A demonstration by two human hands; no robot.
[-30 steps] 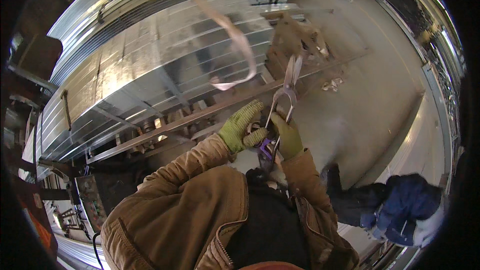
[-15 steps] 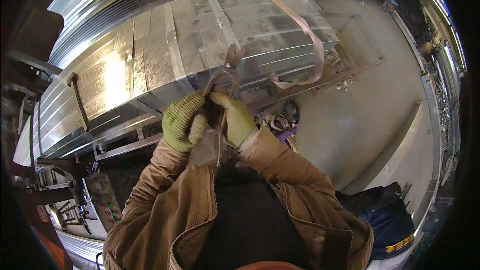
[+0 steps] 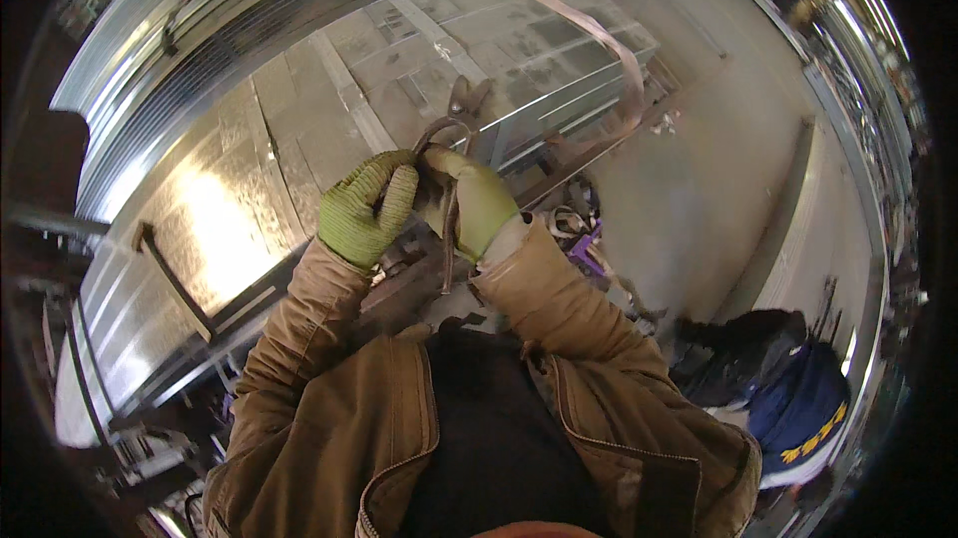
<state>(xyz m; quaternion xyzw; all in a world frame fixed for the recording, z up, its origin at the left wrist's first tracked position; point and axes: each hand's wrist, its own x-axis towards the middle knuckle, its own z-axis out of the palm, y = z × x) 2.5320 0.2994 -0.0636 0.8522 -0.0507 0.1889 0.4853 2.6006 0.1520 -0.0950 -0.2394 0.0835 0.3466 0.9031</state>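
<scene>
My left hand (image 3: 365, 209) and my right hand (image 3: 469, 199), both in green work gloves, are raised close together in front of my chest. Between them they grip a worn brownish webbing strap (image 3: 448, 201), whose loop rises above the fingers and whose tail hangs down between my wrists. The hands sit over a large stack of shiny galvanised metal sheets (image 3: 299, 129). A wider pale lifting strap (image 3: 599, 39) lies across the far right part of that stack.
A concrete floor (image 3: 718, 159) spreads to the right. A purple strap and a heap of rigging (image 3: 584, 234) lie beside my right sleeve. A dark blue bag and black bundle (image 3: 788, 398) rest at lower right. A dark metal bar (image 3: 175, 278) crosses the sheets at left.
The view has swung left across the metal stack. My hands came together and lifted the strap up from low near the purple rigging to chest height, over the sheets.
</scene>
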